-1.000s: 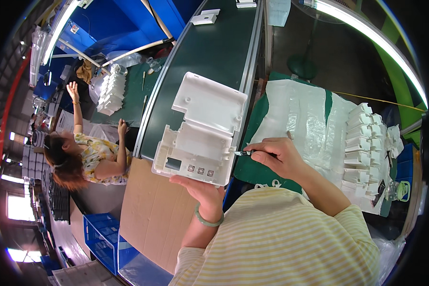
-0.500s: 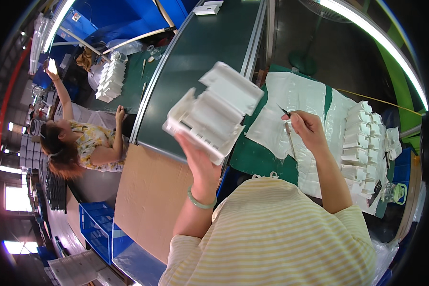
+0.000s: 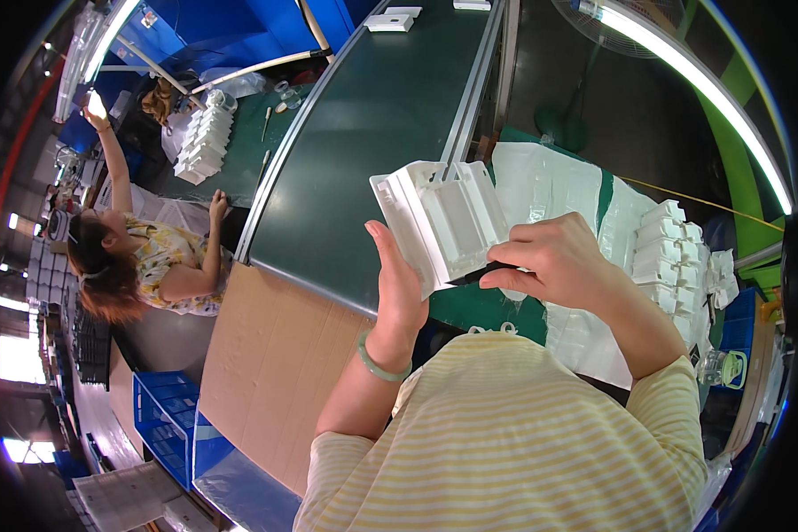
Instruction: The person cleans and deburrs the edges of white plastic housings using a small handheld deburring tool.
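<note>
A white moulded plastic housing is held up over the edge of the green conveyor, tilted with its hollow side in view. My left hand grips it from below and to the left, fingers partly hidden behind it. In my right hand is a slim black pointed tool, pinched between thumb and fingers. Its tip meets the lower right edge of the housing; whether it is a knife or another tool I cannot tell.
White sheeting covers the green mat at right, with stacked white housings and a clear plastic jar beyond. The conveyor runs away ahead. Cardboard and a blue crate lie left; a co-worker sits across.
The housing has turned and shifted right in my left hand. My right hand has come left and up to it, bringing the black tool against its edge.
</note>
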`<state>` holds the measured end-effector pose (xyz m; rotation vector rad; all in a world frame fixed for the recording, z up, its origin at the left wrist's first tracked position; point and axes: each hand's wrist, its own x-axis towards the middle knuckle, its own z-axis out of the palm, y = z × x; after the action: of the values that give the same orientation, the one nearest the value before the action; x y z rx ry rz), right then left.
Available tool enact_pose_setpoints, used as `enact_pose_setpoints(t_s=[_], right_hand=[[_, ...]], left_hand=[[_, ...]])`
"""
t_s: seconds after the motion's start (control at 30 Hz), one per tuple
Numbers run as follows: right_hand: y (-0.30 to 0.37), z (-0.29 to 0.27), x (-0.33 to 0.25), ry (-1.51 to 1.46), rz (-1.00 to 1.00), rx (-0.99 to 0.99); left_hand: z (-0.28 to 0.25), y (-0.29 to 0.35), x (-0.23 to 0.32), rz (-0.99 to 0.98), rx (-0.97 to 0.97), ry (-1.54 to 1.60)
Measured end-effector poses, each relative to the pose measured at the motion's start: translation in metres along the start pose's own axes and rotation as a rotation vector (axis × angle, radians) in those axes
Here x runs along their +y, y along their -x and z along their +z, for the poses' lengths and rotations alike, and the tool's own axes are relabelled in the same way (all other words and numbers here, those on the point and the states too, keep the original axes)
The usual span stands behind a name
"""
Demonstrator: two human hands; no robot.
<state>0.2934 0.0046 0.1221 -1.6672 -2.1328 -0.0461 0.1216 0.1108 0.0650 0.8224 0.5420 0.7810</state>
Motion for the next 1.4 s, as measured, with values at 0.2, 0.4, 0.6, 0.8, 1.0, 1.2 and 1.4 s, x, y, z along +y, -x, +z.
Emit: enact_pose_setpoints(t_s=[0.2,0.4,0.6,0.8,1.0,1.2,1.4], right_hand=[[-0.005,-0.002,0.005,0.043,0.012,-0.037],[-0.019,0.001,0.043,0.044,0.154,0.119],[0.001,0.011,0.047,-0.508,0.501,0.334],[-0.003,0.035,0.005,-0.756,0.521,0.13],[-0.005,0.058,0.0,-0.698,0.35,0.281],[0.005,0.061,0.017,-0.768,0.474,0.355],[0.004,0.05,0.026,-0.937,0.659,0.716]], left_hand=[[-0.002,-0.001,-0.002,-0.02,0.013,-0.022],[-0.002,-0.002,-0.015,-0.126,-0.03,-0.168],[0.001,-0.001,-0.016,-0.098,-0.061,-0.111],[0.007,0.002,-0.028,-0.07,-0.084,-0.196],[0.007,0.006,-0.04,-0.035,-0.109,-0.258],[0.002,0.008,-0.047,0.049,-0.153,-0.348],[-0.009,0.01,-0.054,0.055,-0.133,-0.341]])
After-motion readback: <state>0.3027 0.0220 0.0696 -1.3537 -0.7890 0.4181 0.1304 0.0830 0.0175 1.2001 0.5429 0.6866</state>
